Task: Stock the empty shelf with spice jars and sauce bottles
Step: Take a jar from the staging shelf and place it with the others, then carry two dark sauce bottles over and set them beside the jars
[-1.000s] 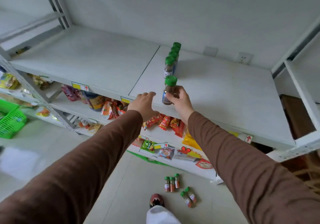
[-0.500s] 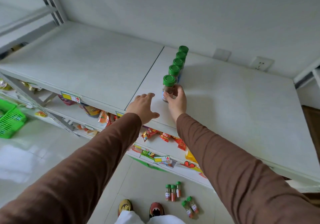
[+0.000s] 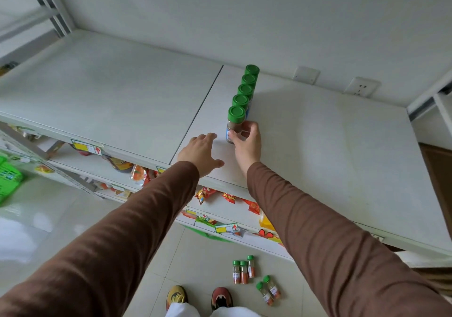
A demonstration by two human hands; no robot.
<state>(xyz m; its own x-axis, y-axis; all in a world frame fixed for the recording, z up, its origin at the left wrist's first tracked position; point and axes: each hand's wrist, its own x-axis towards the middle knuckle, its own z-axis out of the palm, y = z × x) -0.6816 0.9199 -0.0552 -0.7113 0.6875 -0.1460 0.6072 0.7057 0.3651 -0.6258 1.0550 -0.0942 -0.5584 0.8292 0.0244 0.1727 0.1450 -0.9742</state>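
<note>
Top shelf (image 3: 318,160): five green-lidded spice jars, one row. Right hand (image 3: 247,140) fingers grip front jar (image 3: 235,125). Left hand (image 3: 201,152) at 9 o'clock, fingers spread flat, holding nothing.

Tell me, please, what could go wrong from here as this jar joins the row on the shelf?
1. The right hand has its grip on the front jar, close behind which four more jars stand in a tight line; a hard push back could topple them like dominoes.
2. The left hand lies flat beside the jar, so a careless withdrawal might clip it.
3. Small bottles on the floor sit near the shoes; a step could kick or crush them.
</note>
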